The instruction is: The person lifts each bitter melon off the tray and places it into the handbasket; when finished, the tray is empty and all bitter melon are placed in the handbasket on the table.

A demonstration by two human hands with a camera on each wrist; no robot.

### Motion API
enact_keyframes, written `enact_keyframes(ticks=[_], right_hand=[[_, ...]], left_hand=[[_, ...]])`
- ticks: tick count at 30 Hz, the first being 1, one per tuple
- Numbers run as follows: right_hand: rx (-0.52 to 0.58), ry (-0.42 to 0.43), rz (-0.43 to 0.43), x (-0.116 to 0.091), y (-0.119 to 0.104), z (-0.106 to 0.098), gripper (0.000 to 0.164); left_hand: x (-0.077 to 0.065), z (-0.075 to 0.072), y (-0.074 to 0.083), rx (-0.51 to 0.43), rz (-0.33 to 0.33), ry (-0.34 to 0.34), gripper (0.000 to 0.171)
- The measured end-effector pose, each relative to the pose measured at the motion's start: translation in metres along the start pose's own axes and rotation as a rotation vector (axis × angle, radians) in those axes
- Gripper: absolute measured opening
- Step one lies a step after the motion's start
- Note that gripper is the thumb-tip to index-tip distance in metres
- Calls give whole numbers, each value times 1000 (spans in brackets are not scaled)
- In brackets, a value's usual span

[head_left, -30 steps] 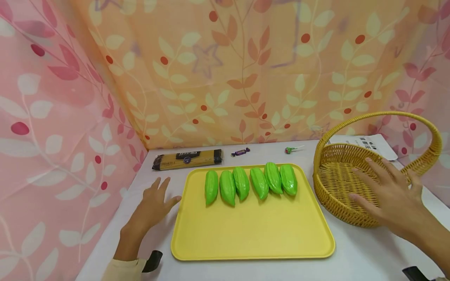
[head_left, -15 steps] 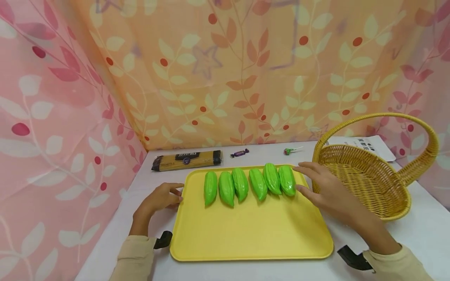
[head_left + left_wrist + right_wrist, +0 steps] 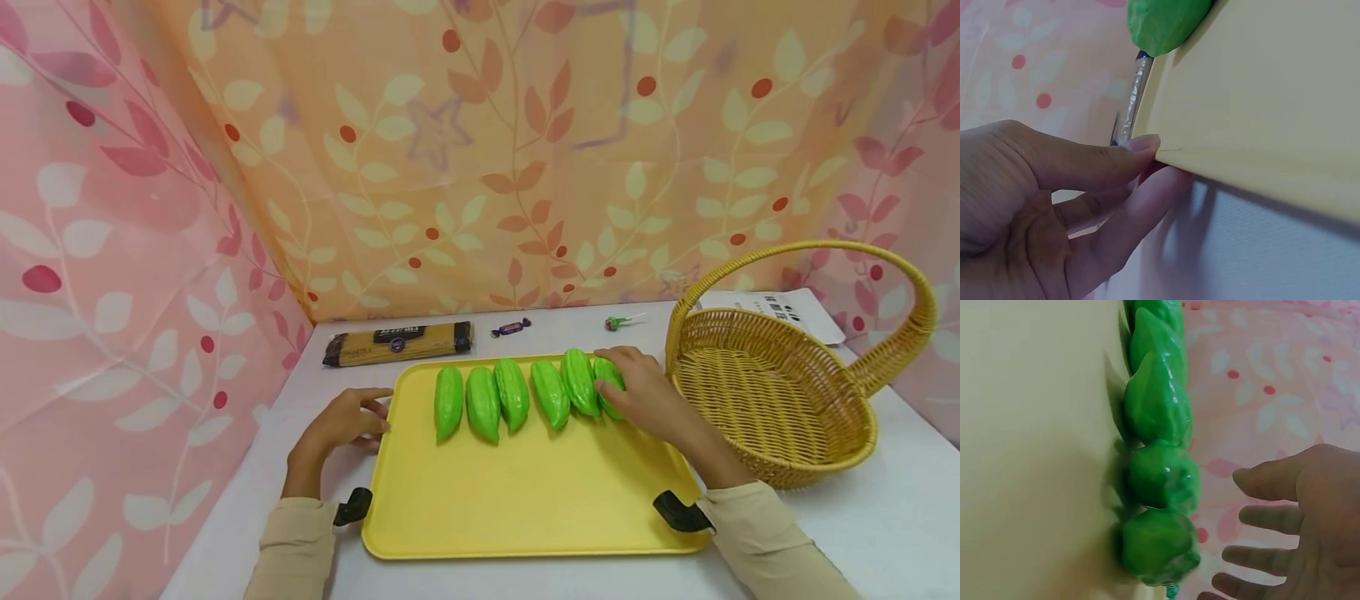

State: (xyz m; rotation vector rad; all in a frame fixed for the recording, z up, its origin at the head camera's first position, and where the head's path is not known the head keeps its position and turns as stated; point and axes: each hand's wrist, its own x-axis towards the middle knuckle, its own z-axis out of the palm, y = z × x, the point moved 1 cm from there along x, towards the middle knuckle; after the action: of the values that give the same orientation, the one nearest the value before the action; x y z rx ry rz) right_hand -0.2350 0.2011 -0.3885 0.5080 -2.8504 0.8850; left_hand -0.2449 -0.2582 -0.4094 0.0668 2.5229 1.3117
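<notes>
My left hand (image 3: 347, 423) pinches the left rim of a yellow tray (image 3: 525, 500); in the left wrist view the thumb (image 3: 1100, 164) lies on top of the rim with a finger beneath. Along the tray's far side lies a row of several glossy green, ridged, tapered vegetables (image 3: 482, 404), plastic-looking. Over the right end of that row reaches my right hand (image 3: 647, 393), partly hiding the rightmost green vegetable (image 3: 609, 373). Its fingers are spread and hold nothing; the right wrist view shows them apart from the nearest green vegetable (image 3: 1160, 547).
A wicker basket (image 3: 847, 429) with a tall handle stands right of the tray, a white printed packet (image 3: 806, 312) behind it. Behind the tray lie a spaghetti pack (image 3: 397, 343), a purple-wrapped candy (image 3: 511, 327) and a lollipop (image 3: 617, 322). Patterned cloth walls (image 3: 450, 167) surround the table.
My right hand has moved left from over the basket to the rightmost green vegetable. My left hand has moved right onto the tray's rim. The basket has shifted and turned slightly.
</notes>
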Motion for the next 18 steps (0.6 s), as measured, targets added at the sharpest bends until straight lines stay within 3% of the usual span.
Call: enact_keyframes(ticks=[9, 18], right_hand=[[31, -49, 143, 8, 18, 13, 58], [106, -39, 144, 8, 24, 14, 59]], left_hand=[[2, 1, -4, 9, -28, 16, 67], [1, -1, -3, 12, -33, 14, 67]])
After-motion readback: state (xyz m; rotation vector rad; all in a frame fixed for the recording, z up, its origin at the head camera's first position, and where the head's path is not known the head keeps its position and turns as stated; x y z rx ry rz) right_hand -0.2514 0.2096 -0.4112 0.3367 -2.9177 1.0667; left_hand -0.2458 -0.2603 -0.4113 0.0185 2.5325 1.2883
